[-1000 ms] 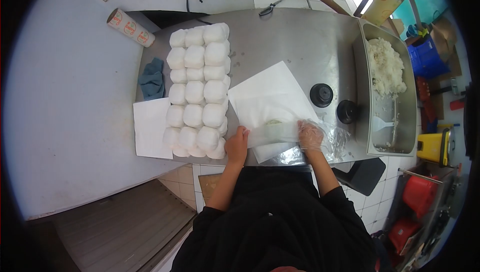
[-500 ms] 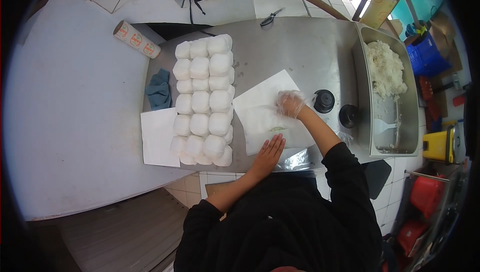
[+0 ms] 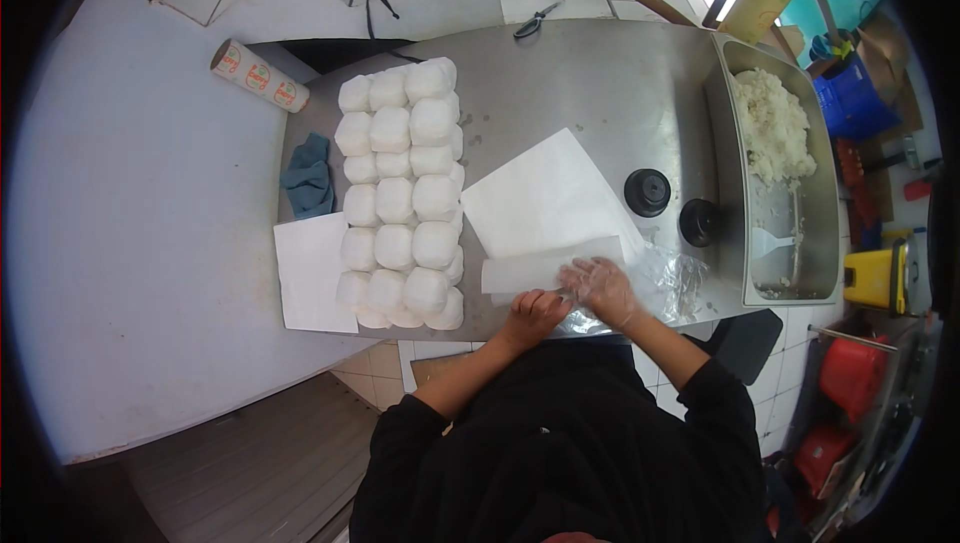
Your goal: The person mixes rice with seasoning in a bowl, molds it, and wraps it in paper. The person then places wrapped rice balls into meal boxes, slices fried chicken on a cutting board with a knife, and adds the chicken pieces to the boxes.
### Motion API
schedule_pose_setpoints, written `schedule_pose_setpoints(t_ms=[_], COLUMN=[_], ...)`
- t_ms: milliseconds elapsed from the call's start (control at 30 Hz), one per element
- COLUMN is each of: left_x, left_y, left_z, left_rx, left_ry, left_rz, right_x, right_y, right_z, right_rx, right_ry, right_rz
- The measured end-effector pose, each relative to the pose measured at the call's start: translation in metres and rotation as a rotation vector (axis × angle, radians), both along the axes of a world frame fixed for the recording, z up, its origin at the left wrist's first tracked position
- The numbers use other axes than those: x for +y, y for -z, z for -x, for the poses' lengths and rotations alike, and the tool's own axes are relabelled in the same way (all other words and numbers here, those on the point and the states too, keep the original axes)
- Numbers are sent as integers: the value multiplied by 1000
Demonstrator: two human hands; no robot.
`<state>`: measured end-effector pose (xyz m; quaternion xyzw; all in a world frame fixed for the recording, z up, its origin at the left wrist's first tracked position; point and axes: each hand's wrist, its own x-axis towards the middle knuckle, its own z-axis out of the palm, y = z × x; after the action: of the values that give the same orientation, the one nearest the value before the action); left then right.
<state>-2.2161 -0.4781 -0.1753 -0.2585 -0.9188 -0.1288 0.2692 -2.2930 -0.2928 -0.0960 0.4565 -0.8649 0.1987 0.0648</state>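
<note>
At far left in my head view, a printed cardboard roll lies at the steel table's corner; below it I see a crumpled blue-grey cloth, then a white sheet by the near edge; right of these stand rows of white bundles, stacked in layers.

Next comes the bare left hand, fingers curled at the near side of the folded paper; whether they pinch it I cannot tell; that folded paper lies across the near part of the flat white paper, just in front of the person; at its right end, the gloved right hand rests with fingers reaching over it, nearly meeting the left; I cannot tell if they grip.

Further right, clear plastic lies beside the glove; beyond it sit two black round objects; at far right, a metal pan holds rice and a white spatula.
</note>
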Motion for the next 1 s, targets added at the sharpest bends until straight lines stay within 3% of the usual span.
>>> schedule_pose_setpoints(t_ms=[33,67,133,200,267,333,467,533,567,633,667,733,767,833,867,1000], left_x=[4,6,5,-12,-21,-28,-50,-56,-57,-60,-57,-50,-48,-46,-45,-46], left_y=[6,-8,-57,-53,-44,-34,-22,-37,-43,-56,-60,-66,-63,-47,-41,-45], left_z=[-3,-3,5,4,5,3,21,53,67,95,103,114,122,140,144,126], left_rx=[176,169,-134,-224,-310,-394,-541,-990,-986,-1182,-1175,-721,-717,-749,-902,-912], left_ry=[-29,-28,-152,-90,-26,-71,-145,-161,-158,-154,-145,4,18,375,431,310], left_rz=[-85,-87,158,105,53,-258,-495,-701,-700,-256,-249,119,129,151,98,243], right_x=[0,1,4,5,7,13,17,14,8,-3,-8,-14,-18,-29,-29,-11], right_y=[0,0,19,36,47,56,71,42,31,18,14,11,24,63,24,40], right_z=[-10,-19,-34,-37,-36,-30,-3,20,33,59,70,84,88,98,90,46], right_rx=[21,42,72,109,7,-45,-153,-386,-381,-644,-639,-425,-426,-329,-440,-372], right_ry=[61,121,171,232,392,385,420,408,409,455,465,241,256,86,63,213], right_rz=[-2,-3,-34,-69,100,125,158,104,105,-315,-308,-383,-375,-485,-503,-337])
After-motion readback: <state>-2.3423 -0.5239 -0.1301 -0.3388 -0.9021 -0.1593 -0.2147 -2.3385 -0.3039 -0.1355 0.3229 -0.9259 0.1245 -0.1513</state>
